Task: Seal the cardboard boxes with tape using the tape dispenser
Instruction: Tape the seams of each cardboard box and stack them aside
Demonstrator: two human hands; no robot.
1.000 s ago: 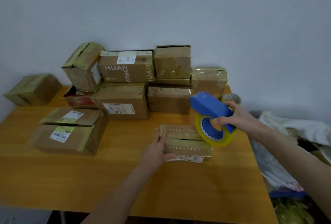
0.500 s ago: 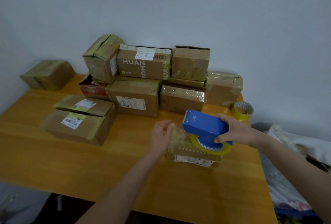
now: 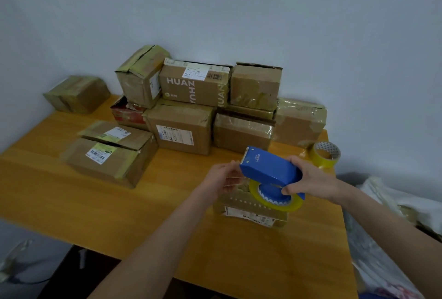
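Against the pale wall, taped boxes [image 3: 181,129] crowd the far edge of the table [image 3: 71,198], a spare tape roll [image 3: 325,155] at the far right corner. Near the right edge our right hand [image 3: 311,179] grips the blue tape dispenser [image 3: 270,167] over a small flat box [image 3: 248,212]; our left hand [image 3: 220,179] curls at its front end, and we cannot tell whether it pinches tape.

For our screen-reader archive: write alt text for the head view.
A right hand grips a blue tape dispenser over a small cardboard box on a wooden table, the left hand at the dispenser's front end. Taped boxes are stacked against the wall behind, a spare tape roll beside them.
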